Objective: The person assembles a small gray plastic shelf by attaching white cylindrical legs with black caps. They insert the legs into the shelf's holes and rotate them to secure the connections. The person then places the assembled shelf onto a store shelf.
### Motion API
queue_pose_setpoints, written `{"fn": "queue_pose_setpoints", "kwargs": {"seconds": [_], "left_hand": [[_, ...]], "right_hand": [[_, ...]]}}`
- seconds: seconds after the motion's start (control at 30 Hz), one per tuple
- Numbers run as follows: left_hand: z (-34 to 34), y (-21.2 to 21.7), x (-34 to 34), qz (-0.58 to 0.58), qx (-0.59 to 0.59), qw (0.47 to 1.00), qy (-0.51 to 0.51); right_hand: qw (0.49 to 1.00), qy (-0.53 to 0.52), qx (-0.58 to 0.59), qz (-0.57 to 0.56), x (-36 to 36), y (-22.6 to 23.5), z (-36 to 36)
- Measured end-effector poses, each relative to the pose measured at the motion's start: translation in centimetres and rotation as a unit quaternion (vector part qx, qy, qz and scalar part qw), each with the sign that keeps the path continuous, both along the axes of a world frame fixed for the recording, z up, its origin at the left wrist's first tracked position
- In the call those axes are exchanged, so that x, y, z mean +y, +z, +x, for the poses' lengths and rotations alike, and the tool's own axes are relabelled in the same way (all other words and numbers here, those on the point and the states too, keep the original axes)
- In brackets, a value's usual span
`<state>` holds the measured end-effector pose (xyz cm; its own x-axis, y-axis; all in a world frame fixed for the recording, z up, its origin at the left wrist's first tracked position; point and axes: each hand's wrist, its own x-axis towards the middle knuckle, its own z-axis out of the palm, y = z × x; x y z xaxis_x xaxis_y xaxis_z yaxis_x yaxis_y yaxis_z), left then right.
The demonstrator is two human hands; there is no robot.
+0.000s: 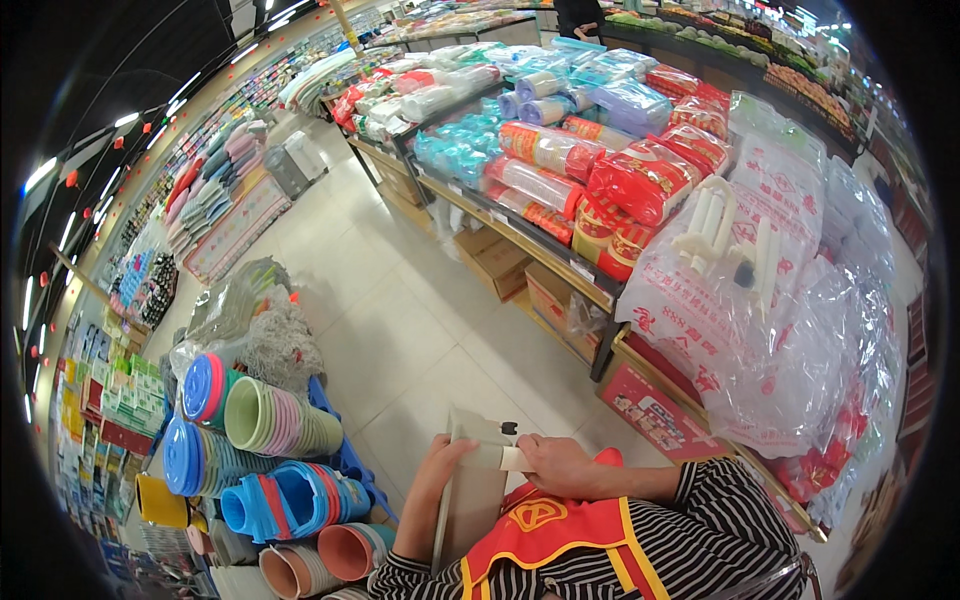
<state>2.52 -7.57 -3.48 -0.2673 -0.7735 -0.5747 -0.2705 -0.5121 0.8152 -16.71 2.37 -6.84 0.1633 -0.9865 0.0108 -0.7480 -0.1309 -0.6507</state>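
Note:
Close to my body is a beige, flat-sided plastic piece [470, 505] that I hold upright; its exact kind is not clear. My left hand [446, 466] grips its upper edge, thumb lying over the top. A short white bar [511, 459] runs across from the piece, and the fingers of my right hand [556, 466] are closed on its end. A small black knob [508, 428] sticks out just beyond. Cream looped plastic parts [708, 225] and a straight cream part [766, 265] rest on the plastic-covered display to the right.
Stacked buckets [265, 415] and blue bins [300, 498] stand at my left. A display table [520, 225] carries red packs [645, 180] and wrapped cups [550, 150], with cardboard boxes [490, 262] beneath. Tiled floor [400, 330] runs between. A person [578, 18] stands far back.

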Motion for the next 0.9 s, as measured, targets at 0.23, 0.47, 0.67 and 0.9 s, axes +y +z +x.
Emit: {"fn": "queue_pose_setpoints", "kwargs": {"seconds": [0.23,0.47,0.67,0.9], "left_hand": [[-0.7,0.8,-1.0,0.019,-0.001,0.997,-0.076],[-0.6,-0.7,-1.1,-0.014,-0.014,0.996,-0.085],[-1.0,-0.5,-1.3,0.02,-0.025,0.994,-0.105],[-1.0,-2.6,-1.2,-0.024,-0.022,0.996,-0.078]], "right_hand": [[0.996,-0.009,0.007,0.092,-2.4,-1.1,0.8],[0.995,0.006,-0.011,0.099,-2.6,-3.5,1.1],[0.994,0.011,0.024,0.105,-2.3,-3.8,0.8],[0.994,0.033,-0.028,0.105,-2.5,-4.6,0.1]]}}
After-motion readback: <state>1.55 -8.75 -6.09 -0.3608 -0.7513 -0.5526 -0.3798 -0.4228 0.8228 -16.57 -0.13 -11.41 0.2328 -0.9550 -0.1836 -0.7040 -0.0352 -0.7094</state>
